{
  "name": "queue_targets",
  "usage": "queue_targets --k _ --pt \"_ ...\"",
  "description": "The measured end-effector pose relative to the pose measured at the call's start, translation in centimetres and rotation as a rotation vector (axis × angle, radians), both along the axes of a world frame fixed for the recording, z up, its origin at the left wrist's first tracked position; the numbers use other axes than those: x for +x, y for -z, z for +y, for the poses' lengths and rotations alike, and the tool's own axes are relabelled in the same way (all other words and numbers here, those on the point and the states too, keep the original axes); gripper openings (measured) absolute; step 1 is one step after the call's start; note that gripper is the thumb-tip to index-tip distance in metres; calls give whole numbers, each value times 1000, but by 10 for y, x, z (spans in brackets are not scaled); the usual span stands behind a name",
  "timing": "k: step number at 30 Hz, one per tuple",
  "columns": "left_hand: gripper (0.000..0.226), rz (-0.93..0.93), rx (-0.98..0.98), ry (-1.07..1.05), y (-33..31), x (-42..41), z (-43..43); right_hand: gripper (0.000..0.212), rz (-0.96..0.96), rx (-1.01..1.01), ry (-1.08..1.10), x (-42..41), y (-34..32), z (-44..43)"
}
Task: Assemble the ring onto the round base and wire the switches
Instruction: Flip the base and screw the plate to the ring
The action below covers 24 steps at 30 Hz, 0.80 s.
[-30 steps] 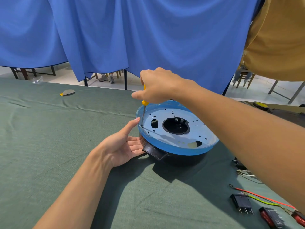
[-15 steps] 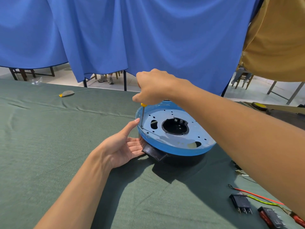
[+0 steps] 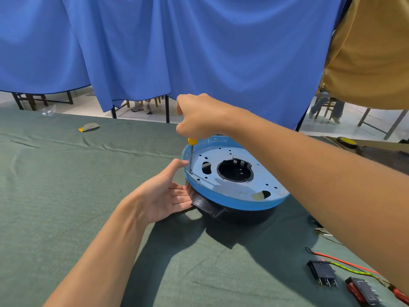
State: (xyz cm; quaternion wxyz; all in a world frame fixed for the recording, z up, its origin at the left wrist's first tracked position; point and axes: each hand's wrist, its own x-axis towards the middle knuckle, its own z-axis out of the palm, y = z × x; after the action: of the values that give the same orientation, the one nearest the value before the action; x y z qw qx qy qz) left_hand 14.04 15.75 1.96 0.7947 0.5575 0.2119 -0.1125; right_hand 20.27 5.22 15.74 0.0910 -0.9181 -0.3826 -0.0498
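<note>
At left edge of ring (image 3: 232, 202), we grip screwdriver (image 3: 191, 158) in right hand (image 3: 199, 116). Left hand (image 3: 163, 193), fingers straight, braces round base (image 3: 243, 214) mid-worktop (image 3: 55, 185). Risk: tip slips, ring shifts. Switches (image 3: 322, 272) unwired.

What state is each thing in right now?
Blue-filmed round metal plate: seated on black round base.
Yellow-handled screwdriver: upright, tip at plate's left edge.
Right hand: grips the screwdriver handle.
Left hand: fingers straight, bracing base.
Black rocker switch: lying on green cloth, off base.
Red wire: loose on cloth.
</note>
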Motion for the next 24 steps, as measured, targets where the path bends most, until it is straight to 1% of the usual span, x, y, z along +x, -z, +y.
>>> queue_targets --k 1,2,3,5,7,9,10,13,15,19,22,24 --pt "63 15 40 28 -2 0 3 32 25 7 -5 -3 -3 -1" --pt "61 30 85 63 -5 0 5 37 25 17 -15 -4 -5 -2" --pt "61 44 140 99 -8 0 7 38 0 31 -30 -5 -7 -3" --pt "63 68 247 153 -12 -1 7 33 -47 52 -38 -5 -7 -4" --pt "65 82 297 177 -13 -2 6 23 -112 60 -9 -2 -4 -6" --pt "65 82 300 191 -11 -2 5 13 -154 50 12 -2 -1 -7" --pt "64 81 297 197 -10 -2 6 16 -141 28 12 -2 0 -8" --pt "59 79 289 201 -8 -2 6 37 -6 -22 6 -7 -8 -15" --pt "58 75 273 194 -8 -2 6 42 46 -32 -11 -8 -16 -19" --pt "57 71 260 183 -8 -2 6 33 -48 6 -32 -6 -14 -20" --pt "54 66 253 177 -8 -2 6 17 -129 53 -9 -3 -5 -19" --pt "53 65 240 172 -9 -2 6 22 -167 25 21 -3 -3 -19"
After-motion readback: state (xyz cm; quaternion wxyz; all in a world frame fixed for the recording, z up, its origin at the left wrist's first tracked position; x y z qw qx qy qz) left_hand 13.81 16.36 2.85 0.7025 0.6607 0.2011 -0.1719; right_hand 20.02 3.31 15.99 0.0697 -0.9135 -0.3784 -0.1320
